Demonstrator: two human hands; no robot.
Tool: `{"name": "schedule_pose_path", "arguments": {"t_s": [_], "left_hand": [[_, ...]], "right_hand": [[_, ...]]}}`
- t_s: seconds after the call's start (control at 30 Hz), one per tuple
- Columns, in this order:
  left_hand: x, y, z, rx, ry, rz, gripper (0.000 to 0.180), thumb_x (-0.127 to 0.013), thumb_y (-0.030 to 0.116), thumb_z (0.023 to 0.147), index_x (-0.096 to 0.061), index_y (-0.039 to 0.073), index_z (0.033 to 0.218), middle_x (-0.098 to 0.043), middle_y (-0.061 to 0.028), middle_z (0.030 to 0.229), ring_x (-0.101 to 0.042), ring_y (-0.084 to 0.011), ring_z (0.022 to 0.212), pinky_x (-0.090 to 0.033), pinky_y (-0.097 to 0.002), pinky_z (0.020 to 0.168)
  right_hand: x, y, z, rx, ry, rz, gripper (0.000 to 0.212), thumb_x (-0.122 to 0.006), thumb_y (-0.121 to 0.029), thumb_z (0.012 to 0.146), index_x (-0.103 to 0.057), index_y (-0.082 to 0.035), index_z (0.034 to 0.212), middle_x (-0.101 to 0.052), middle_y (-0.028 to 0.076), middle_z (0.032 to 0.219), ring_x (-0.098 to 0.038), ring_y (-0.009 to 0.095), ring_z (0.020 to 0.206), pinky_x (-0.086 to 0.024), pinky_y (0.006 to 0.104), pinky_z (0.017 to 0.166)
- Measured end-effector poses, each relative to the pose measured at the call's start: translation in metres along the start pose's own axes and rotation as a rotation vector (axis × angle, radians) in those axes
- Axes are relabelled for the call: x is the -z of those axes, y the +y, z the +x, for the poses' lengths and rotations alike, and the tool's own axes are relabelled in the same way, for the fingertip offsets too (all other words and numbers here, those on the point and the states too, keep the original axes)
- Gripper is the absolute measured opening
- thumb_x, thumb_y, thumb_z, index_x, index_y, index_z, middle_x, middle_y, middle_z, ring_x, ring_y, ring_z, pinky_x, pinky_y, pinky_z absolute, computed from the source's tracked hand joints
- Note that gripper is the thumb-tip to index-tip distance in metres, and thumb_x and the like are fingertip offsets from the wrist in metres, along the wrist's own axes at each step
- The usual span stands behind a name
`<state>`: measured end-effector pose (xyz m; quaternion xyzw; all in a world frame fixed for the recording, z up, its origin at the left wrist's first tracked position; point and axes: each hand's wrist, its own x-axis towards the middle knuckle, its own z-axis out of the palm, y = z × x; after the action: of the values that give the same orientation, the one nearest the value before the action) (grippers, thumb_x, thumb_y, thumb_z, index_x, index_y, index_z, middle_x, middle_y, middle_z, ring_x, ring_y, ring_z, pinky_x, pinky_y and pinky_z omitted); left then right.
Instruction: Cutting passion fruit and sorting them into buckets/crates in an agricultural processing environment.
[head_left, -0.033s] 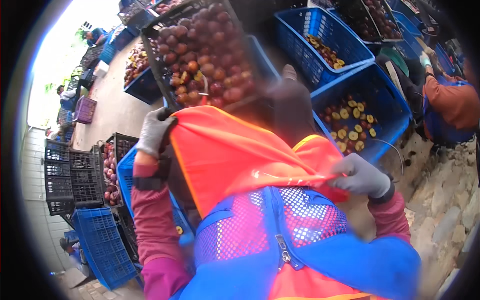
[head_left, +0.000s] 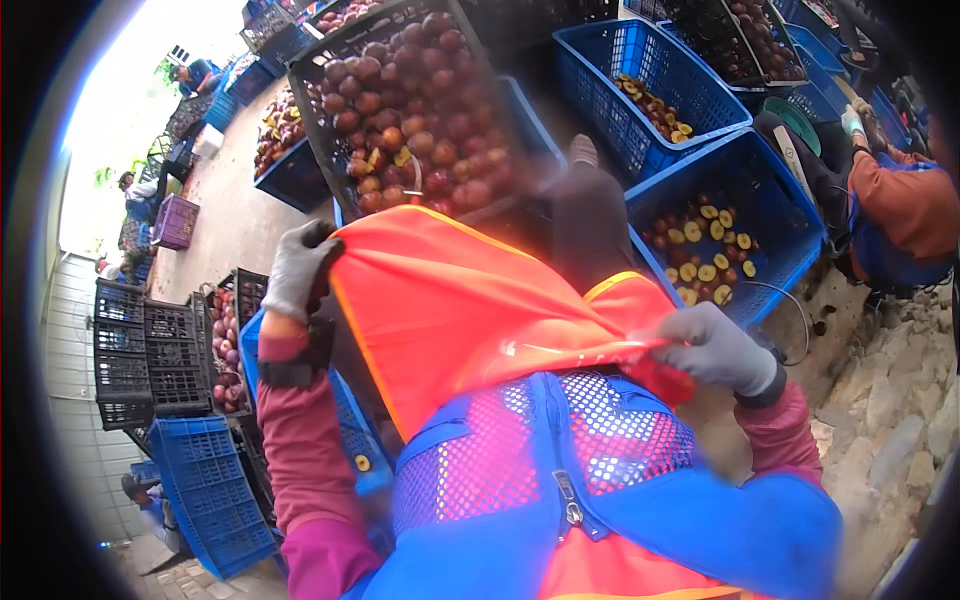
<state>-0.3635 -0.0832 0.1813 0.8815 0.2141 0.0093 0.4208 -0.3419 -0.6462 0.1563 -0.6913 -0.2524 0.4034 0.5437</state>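
The floor point(head_left: 225, 185) stretched off to the upper left. The red apron point(head_left: 450, 290) spread in front of the person's chest, above the blue vest point(head_left: 440, 550), its top edge hiding the near end of a black crate point(head_left: 312, 140) filled with fruit point(head_left: 430, 120). A dark leg point(head_left: 590, 220) stood between that crate and a blue crate point(head_left: 775, 200), which held cut halves; another blue basket point(head_left: 610, 62) was just beyond. Black crates were stacked point(head_left: 180, 345) to the left, and a co-worker point(head_left: 900, 205) was at the far right. The left sleeve point(head_left: 305, 430) blocked part of a blue bin point(head_left: 345, 405). The left hand point(head_left: 297, 270) held the apron's upper left corner; the right hand point(head_left: 722, 345) had its fingers closed on bunched cloth at the other side. The vest's zip point(head_left: 572, 505) hung below, and one fruit half point(head_left: 362, 462) lay in the bin.
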Motion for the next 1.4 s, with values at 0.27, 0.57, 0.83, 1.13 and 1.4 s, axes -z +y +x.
{"name": "schedule_pose_path", "arguments": {"t_s": [0.27, 0.57, 0.83, 1.13, 1.4], "left_hand": [[0.032, -0.055, -0.044, -0.029, 0.143, 0.634, 0.081, -0.091, 0.044, 0.082, -0.063, 0.002, 0.144, -0.073, -0.0263, 0.129, -0.071, -0.0405, 0.121, -0.057, -0.0466, 0.104], [-0.216, -0.107, -0.043, -0.373, -1.046, 0.938, 0.066, -0.073, 0.047, 0.096, -0.064, 0.008, 0.148, -0.068, -0.0212, 0.145, -0.063, -0.0385, 0.136, -0.05, -0.0434, 0.113], [-0.15, -0.028, -0.07, -0.244, -0.957, 0.34, 0.046, -0.072, 0.032, 0.1, -0.073, 0.001, 0.133, -0.078, -0.0174, 0.123, -0.074, -0.0273, 0.111, -0.055, -0.0384, 0.097], [0.026, 0.028, -0.177, 0.229, -0.713, -0.04, 0.063, -0.082, 0.032, 0.097, -0.064, -0.005, 0.145, -0.075, -0.0115, 0.133, -0.069, -0.0189, 0.122, -0.052, -0.0348, 0.109], [0.002, -0.096, -0.234, 0.134, -0.522, -0.042, 0.049, -0.09, 0.016, 0.084, -0.073, -0.005, 0.125, -0.075, -0.0081, 0.122, -0.07, -0.0184, 0.11, -0.055, -0.0342, 0.099]], "right_hand": [[0.009, 0.035, 0.066, 0.299, 0.406, -0.622, 0.089, -0.081, -0.05, 0.095, -0.047, 0.002, 0.159, -0.054, 0.025, 0.157, -0.051, 0.04, 0.147, -0.038, 0.0458, 0.125], [-0.055, 0.098, 0.066, 0.116, 0.323, -1.193, 0.091, -0.088, -0.051, 0.079, -0.057, -0.001, 0.149, -0.049, 0.025, 0.162, -0.046, 0.047, 0.15, -0.04, 0.0536, 0.121], [-0.068, 0.1, 0.04, 0.299, 0.47, -0.575, 0.048, -0.081, -0.018, 0.087, -0.073, -0.008, 0.133, -0.07, 0.017, 0.138, -0.061, 0.043, 0.133, -0.045, 0.0487, 0.116], [-0.046, 0.026, 0.056, -0.218, 0.008, 0.14, 0.034, -0.063, -0.023, 0.112, -0.074, 0.005, 0.127, -0.078, 0.006, 0.111, -0.068, 0.011, 0.097, -0.055, 0.0288, 0.09], [-0.033, 0.048, 0.041, -0.241, -0.086, -0.35, 0.045, -0.071, -0.039, 0.105, -0.072, 0.001, 0.126, -0.078, 0.014, 0.111, -0.07, 0.019, 0.108, -0.052, 0.035, 0.095]]}}
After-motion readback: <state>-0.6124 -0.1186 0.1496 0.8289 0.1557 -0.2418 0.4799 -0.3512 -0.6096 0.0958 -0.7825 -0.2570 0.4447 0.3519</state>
